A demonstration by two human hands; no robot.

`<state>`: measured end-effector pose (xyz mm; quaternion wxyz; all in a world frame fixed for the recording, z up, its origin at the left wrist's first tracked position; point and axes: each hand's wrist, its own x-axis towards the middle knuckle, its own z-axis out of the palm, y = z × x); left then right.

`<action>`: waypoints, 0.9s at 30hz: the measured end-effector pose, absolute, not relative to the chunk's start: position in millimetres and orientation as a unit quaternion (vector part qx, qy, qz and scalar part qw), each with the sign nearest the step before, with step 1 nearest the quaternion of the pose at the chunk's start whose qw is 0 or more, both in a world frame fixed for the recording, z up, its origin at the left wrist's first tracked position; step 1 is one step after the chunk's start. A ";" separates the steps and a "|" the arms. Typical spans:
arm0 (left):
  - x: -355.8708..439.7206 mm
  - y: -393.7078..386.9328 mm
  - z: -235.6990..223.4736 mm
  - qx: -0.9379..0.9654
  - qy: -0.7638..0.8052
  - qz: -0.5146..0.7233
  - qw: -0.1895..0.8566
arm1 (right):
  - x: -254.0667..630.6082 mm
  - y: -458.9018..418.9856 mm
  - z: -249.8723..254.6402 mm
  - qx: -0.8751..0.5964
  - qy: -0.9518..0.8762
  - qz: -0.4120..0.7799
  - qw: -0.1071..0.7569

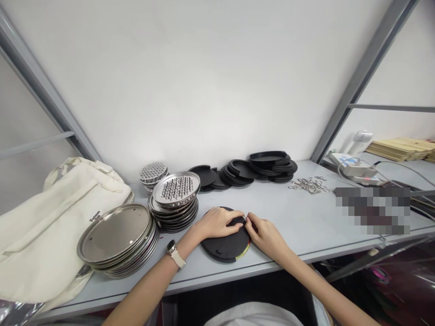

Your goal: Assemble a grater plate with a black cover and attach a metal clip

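Note:
A black round disc point(217, 251) lies on the bench in front of me, with a small dark knob on its face and a yellow-green strip showing at its right edge. My left hand point(217, 222) rests over the disc, thumb and fingers closed on its upper right part. My right hand point(267, 234) is pinched at that same edge, the fingertips almost meeting the left ones. A tiny shiny metal piece point(244, 219) shows between the fingertips; its shape is mostly hidden.
Stacked metal plates point(118, 233) and round perforated metal graters point(176, 190) stand to the left, beside a cream cloth bag point(68, 217). More black discs point(272, 165) lie along the wall. Loose metal clips point(309, 184) sit to the right, before a white device point(353, 164).

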<state>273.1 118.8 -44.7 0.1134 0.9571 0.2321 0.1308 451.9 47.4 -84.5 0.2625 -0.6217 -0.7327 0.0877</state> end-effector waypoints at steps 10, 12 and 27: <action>272.7 119.8 -45.7 0.955 0.237 0.132 0.121 | 452.6 46.6 -86.0 -0.617 -0.749 0.058 0.232; 272.9 119.7 -45.8 0.955 0.238 0.132 0.120 | 453.0 47.1 -86.2 -0.616 -0.751 0.056 0.230; 273.3 119.4 -45.2 0.954 0.234 0.136 0.130 | 455.1 48.5 -88.6 -0.609 -0.758 0.060 0.227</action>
